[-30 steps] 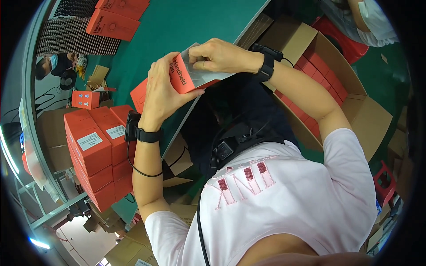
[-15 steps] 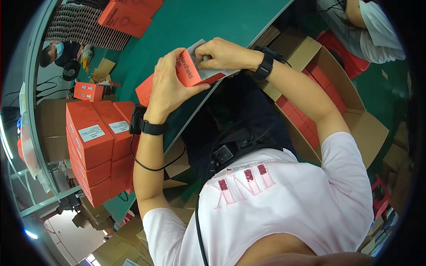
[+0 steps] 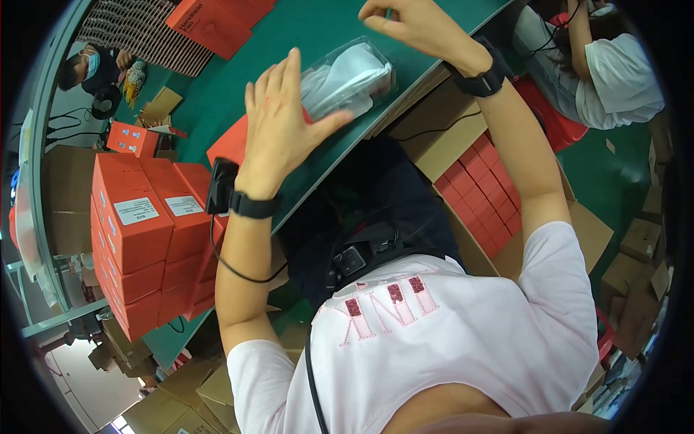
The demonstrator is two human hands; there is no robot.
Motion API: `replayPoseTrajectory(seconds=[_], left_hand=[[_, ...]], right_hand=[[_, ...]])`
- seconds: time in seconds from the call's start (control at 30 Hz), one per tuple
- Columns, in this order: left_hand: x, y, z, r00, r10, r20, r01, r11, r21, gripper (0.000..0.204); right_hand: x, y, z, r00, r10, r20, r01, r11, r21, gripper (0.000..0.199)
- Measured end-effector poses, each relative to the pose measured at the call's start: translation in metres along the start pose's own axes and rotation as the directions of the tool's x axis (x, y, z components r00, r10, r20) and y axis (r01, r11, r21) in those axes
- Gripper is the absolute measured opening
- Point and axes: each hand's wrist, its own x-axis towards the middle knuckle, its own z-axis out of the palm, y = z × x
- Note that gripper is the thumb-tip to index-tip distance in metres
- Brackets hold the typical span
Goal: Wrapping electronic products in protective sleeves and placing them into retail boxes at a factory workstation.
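Observation:
My left hand (image 3: pixel 278 123) is open, its fingers spread and thumb stretched out, above a red box (image 3: pixel 230 139) on the green table (image 3: pixel 289 27). The hand and wrist hide most of that box. Beside the fingers lies a clear plastic tray (image 3: pixel 391 76) with a white wrapped item (image 3: pixel 354 69) inside. I cannot tell whether the tray's end under my hand touches the box. My right hand (image 3: pixel 416 25) is raised beyond the tray, close to the table's edge. Its fingers are bent and apart from the thumb, with nothing seen between them.
Stacked red boxes (image 3: pixel 137 224) with white labels stand left of my forearm. More red boxes (image 3: pixel 210 29) lie at the far left of the table. Right of my legs is an open carton (image 3: pixel 434 141) holding several red boxes. Another person (image 3: pixel 614 79) sits at the far right.
The open red box that my left hand held up is no longer seen there; the tray with the white item now lies on the table. My right hand has left the box, moving up and right.

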Motion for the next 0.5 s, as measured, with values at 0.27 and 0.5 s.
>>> replayPoseTrajectory(seconds=[0.27, 0.5], left_hand=[[0.013, -0.001, 0.03, 0.99, -0.138, 0.029, 0.141, 0.969, -0.203, 0.081], [0.016, -0.003, 0.026, 0.983, -0.176, 0.058, 0.185, 0.946, -0.267, 0.086]], right_hand=[[-0.01, -0.001, 0.05, 0.979, 0.153, 0.132, -0.077, 0.887, -0.456, 0.018], [-0.008, -0.023, 0.042, 0.982, -0.151, -0.11, 0.122, 0.964, -0.236, 0.018]])
